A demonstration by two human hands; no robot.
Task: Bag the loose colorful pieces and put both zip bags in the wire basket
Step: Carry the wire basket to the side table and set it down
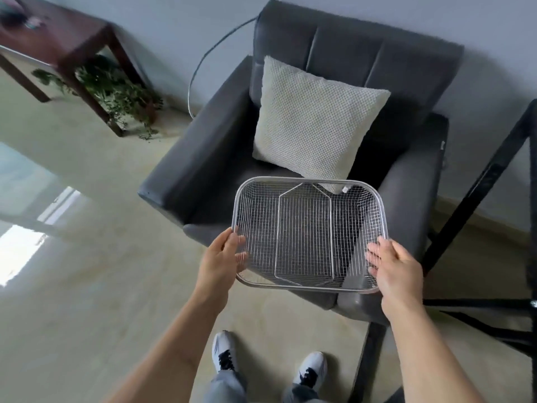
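Left hand: we grip the wire basket at its left rim, fingers curled under.
Right hand: we grip its right rim likewise.
Wire basket: held level above the grey armchair seat, just before the white cushion.

A dark grey armchair fills the middle of the frame against a pale wall, a cream cushion propped on its seat. Upper left, a dark wooden table stands over leafy greenery. Window light reflects off the glossy beige floor.
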